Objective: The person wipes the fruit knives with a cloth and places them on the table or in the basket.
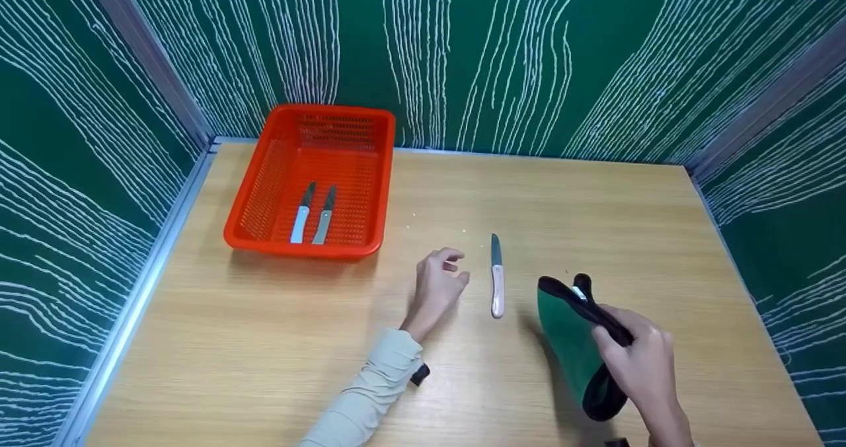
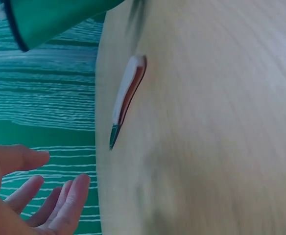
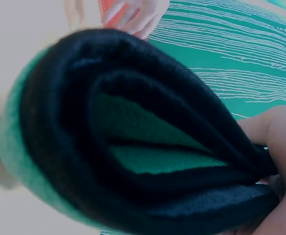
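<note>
A small knife (image 1: pixel 497 291) with a pale pinkish handle lies on the wooden table, its blade pointing to the far side. To its left hovers my left hand (image 1: pixel 437 289), fingers loosely bent and holding nothing. The left wrist view shows the same knife (image 2: pixel 126 93) beyond the spread fingers. On the right, my right hand (image 1: pixel 640 354) grips a folded green cloth (image 1: pixel 567 338) by its thick black edging, up off the table. The right wrist view looks into the looped folds of the cloth (image 3: pixel 133 117), with the fingers partly hidden behind it.
A red plastic basket (image 1: pixel 304 248) stands at the back left of the table. Inside it lie a white-handled knife (image 1: pixel 300 222) and a grey-handled knife (image 1: pixel 323 225). Green panels (image 1: pixel 476 57) with white wavy lines enclose the back and sides.
</note>
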### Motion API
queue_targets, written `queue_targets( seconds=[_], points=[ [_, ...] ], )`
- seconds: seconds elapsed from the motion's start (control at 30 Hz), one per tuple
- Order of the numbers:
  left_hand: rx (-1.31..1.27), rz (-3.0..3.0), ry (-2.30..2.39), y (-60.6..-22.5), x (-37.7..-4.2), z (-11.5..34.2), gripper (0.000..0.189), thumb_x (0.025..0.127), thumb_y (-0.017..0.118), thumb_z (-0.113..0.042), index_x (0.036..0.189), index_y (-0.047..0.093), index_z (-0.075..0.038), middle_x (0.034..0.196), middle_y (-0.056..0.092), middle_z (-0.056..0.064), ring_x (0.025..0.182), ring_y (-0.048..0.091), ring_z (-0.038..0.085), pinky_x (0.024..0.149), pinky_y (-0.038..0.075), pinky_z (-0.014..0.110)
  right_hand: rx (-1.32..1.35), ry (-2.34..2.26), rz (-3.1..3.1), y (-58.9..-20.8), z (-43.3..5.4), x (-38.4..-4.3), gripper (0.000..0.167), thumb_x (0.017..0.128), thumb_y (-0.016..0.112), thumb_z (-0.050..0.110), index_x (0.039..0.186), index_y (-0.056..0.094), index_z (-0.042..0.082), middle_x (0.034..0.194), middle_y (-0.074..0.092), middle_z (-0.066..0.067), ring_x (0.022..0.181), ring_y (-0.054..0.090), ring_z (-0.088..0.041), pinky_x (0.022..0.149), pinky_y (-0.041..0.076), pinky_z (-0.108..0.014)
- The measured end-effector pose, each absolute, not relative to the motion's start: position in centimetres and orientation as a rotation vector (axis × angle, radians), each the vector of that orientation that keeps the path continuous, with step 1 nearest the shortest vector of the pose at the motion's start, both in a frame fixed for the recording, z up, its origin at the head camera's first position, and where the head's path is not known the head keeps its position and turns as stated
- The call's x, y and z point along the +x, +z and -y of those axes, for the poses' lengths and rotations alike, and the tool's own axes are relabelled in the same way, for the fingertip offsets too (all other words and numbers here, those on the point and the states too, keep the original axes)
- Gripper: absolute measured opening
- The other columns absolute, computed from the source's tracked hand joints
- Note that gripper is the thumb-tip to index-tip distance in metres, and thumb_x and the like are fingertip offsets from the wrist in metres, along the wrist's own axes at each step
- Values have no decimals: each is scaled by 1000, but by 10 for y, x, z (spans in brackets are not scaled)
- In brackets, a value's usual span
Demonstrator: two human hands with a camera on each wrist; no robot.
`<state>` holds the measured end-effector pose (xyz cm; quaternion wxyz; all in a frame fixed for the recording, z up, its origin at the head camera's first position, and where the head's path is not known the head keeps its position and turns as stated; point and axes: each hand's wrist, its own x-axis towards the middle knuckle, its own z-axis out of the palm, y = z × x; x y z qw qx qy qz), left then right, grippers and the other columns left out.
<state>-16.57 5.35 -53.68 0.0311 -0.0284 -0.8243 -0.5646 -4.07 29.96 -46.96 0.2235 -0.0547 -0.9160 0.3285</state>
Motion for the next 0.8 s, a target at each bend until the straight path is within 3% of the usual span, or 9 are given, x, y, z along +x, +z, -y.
queue_targets(
  seconds=[0.2,0.4,0.8],
  points=[
    [-9,2668,-1752,-540,-159,-69,31,78,75,-9,108,68,-12,107,65,6,91,61,21,68,51,26,-164,916,2515,-466,-299,-43,20,75,66,-3,91,75,4,77,69,-7,56,52,-12,46,38,-14],
    [7,2721,-1728,-546,-153,-83,35,76,76,-13,110,68,-14,105,64,2,86,59,16,64,49,28,-161,936,2467,-462,-296,-44,19,74,66,-5,90,75,2,78,69,-10,56,53,-9,47,39,-12],
    [-33,2890,-1459,-561,-150,-114,34,76,79,-18,108,66,-18,86,55,-6,70,53,9,53,46,25,-134,949,2407,-455,-290,-47,20,72,66,-6,88,76,3,77,70,-9,55,52,-5,46,37,-13]
  ],
)
